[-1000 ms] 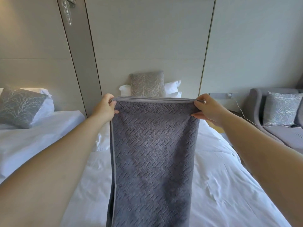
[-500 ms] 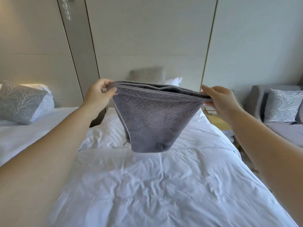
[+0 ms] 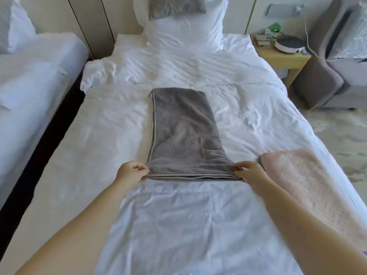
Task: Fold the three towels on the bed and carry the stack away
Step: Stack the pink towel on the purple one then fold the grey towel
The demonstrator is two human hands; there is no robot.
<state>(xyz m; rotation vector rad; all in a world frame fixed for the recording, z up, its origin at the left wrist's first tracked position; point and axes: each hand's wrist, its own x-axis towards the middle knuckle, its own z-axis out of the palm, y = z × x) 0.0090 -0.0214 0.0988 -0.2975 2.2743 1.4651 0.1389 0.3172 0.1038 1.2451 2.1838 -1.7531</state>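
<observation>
I see left hand (image 3: 132, 172) and right hand (image 3: 249, 172) each pinching a near corner of the grey towel (image 3: 184, 132), flat on the bed (image 3: 178, 225) (its long axis runs straight away from both grips).

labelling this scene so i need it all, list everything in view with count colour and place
grey towel: 1, grey, flat lengthwise mid bed
pink towel: 1, pale pink, bed's right edge
bed: 1, white, centre
second bed: 1, white, left
pillow: 1, white, bed head
cushion: 1, grey patterned, against pillow
nightstand: 1, light wood, right of bed
round device: 1, white, dark top, on nightstand
sofa: 1, grey, far right
left hand: 1, pinches grey towel's near left corner
right hand: 1, pinches its near right corner
</observation>
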